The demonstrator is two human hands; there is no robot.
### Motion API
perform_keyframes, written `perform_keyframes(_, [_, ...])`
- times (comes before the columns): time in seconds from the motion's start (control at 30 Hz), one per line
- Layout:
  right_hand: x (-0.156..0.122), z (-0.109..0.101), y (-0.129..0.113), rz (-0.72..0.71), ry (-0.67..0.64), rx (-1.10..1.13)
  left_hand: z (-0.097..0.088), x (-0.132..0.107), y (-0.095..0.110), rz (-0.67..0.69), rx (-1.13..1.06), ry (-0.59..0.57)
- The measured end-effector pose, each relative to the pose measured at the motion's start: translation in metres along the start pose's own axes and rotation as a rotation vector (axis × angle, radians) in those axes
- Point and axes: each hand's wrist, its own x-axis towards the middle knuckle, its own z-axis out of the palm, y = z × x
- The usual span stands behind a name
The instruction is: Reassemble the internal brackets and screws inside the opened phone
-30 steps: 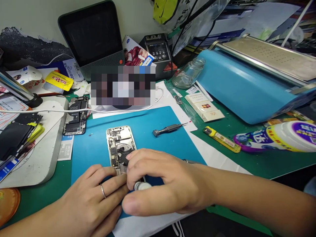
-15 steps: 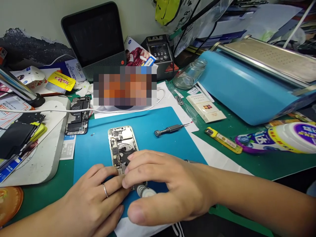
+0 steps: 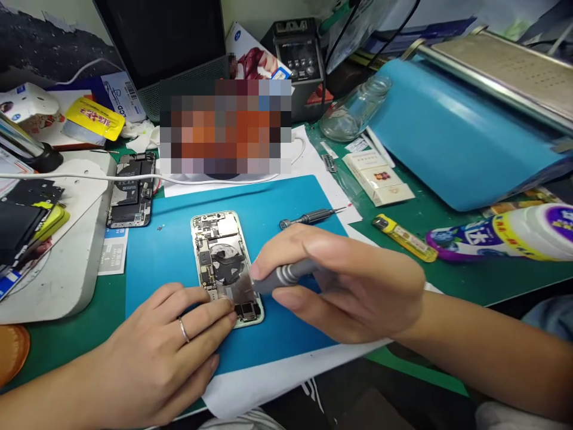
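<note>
An opened smartphone (image 3: 230, 230) lies on the blue mat, its circuit board and inner parts exposed. My left hand (image 3: 179, 346), with a ring on one finger, presses closed fingertips on the phone's lower left part; whether they pinch something small there is hidden. Just right of the phone, my right hand (image 3: 358, 280) is closed round a tool with a grey ribbed handle (image 3: 289, 273), apparently a screwdriver, whose tip I cannot make out. Another dark screwdriver (image 3: 313, 218) lies on the mat beyond my right hand. Tiny screws (image 3: 161, 227) rest on the mat at left.
A second opened phone part (image 3: 132, 190) lies at left by a white stand base (image 3: 96, 286). A white cable (image 3: 80, 176) crosses behind the mat. At right are a yellow utility knife (image 3: 405, 239), a white bottle (image 3: 505, 233), a cigarette box (image 3: 378, 179) and a glass jar (image 3: 356, 110).
My right hand has moved right and back from over the phone, with the tool now pointing sideways. More of the phone shows. My left hand stays at its lower left; the view has shifted.
</note>
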Motion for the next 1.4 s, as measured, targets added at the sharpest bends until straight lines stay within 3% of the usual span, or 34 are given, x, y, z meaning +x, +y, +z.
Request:
perform_keyframes(0.17, [0.0009,-0.0018,-0.0018,-0.003,-0.061,-0.086,-0.0018,0.002,-0.001,0.012,0.047,-0.047])
perform_keyframes(0.37, [-0.0024,0.0017,0.001,0.004,-0.035,-0.043,-0.0021,0.0031,-0.0021,0.042,0.086,-0.103])
perform_keyframes(0.6, [-0.0015,0.002,0.0037,-0.021,-0.098,-0.082,-0.0019,0.0021,-0.0009,0.018,0.061,-0.096])
perform_keyframes(0.9, [-0.0008,0.0014,0.0026,-0.043,-0.09,-0.161,-0.0007,0.0006,0.0012,-0.042,0.048,-0.058])
perform_keyframes(1.17, [-0.0012,0.0038,0.0031,-0.066,-0.082,-0.204,-0.0048,0.0012,0.0009,0.001,0.088,-0.08])
perform_keyframes(1.4, [-0.0026,0.0048,0.0066,-0.138,-0.088,-0.257,-0.0095,0.0037,-0.0015,0.106,0.175,-0.181])
